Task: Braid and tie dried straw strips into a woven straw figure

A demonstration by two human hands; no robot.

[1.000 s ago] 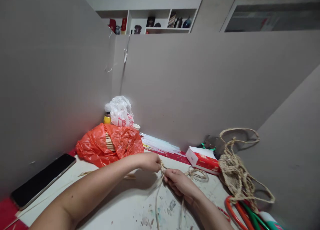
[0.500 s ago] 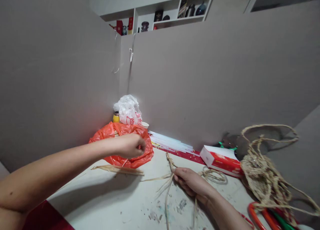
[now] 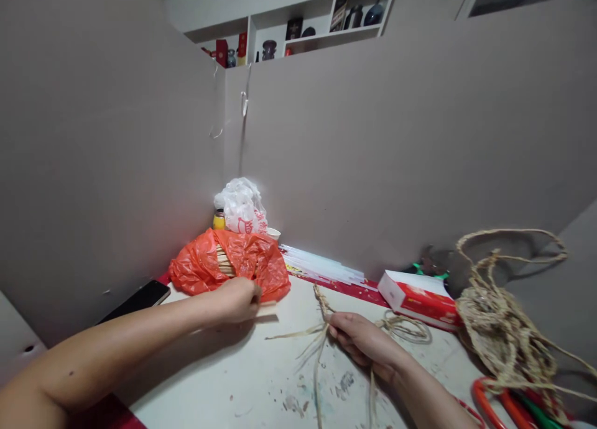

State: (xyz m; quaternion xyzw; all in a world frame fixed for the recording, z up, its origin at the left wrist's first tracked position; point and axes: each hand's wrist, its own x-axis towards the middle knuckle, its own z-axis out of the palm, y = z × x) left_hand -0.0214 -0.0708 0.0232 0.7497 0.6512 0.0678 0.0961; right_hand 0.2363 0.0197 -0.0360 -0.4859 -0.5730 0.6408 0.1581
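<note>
My right hand [image 3: 361, 345] pinches a short braided straw cord [image 3: 321, 298] just below its plaited top. Loose strands [image 3: 319, 373] fan out to the left and hang down from the pinch. Over the table, in front of the red bag, my left hand [image 3: 240, 299] has its fingers curled closed round a pale dried straw strip [image 3: 267, 318]. The ends of that strip stick out to the right of the fingers; its middle is hidden by the hand.
Behind my left hand sits a red plastic bag [image 3: 265, 264] with a bundle of straw inside. A phone [image 3: 140, 299] lies at left. To the right are a coil of cord [image 3: 405, 328], a red-white box [image 3: 422, 299], a rope heap [image 3: 499, 329] and red-handled scissors [image 3: 487, 404].
My left hand has come down from in front of the red bag to the straw strip on the table. My right hand keeps its pinch on the braid. The view has shifted slightly.
</note>
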